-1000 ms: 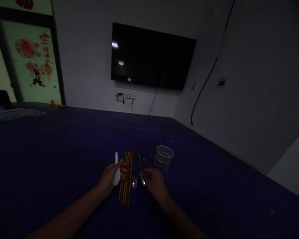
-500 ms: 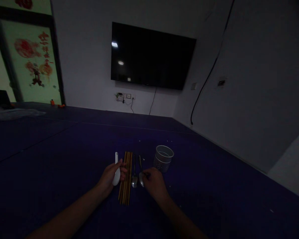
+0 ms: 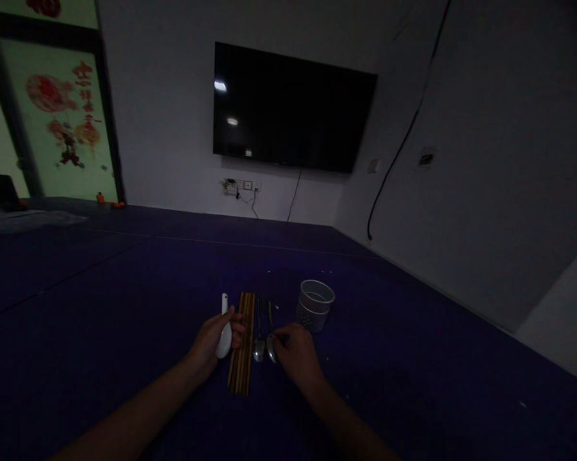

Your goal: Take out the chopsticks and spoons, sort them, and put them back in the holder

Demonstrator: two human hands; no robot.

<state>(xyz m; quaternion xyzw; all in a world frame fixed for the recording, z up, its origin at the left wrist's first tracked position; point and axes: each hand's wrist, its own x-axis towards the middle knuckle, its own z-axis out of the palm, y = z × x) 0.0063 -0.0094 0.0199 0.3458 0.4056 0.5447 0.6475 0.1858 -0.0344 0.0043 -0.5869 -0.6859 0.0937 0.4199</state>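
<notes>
A white soup spoon [image 3: 224,342] is in my left hand [image 3: 206,346], its thumb lying across the neck and its fingers curled beside the chopsticks. Several brown wooden chopsticks [image 3: 243,349] lie side by side just right of that hand. Next to them rests a metal spoon [image 3: 259,349], bowl toward me. My right hand [image 3: 298,355] has its fingertips closed at the neck of a second metal spoon [image 3: 271,349], which lies almost parallel to the first. Behind this hand stands a grey cylindrical utensil holder [image 3: 316,301] with small holes in its side.
The dark purple floor mat [image 3: 148,288] carries small white specks around the holder. At the back, a black television [image 3: 292,109] hangs on the wall above sockets [image 3: 243,186] and cables. A decorated door [image 3: 62,121] is at the left, with small orange objects [image 3: 110,202] near its foot.
The right-hand metal spoon has turned slightly and its bowl has shifted a little left and toward me, with my right hand on it. My left hand stays almost still.
</notes>
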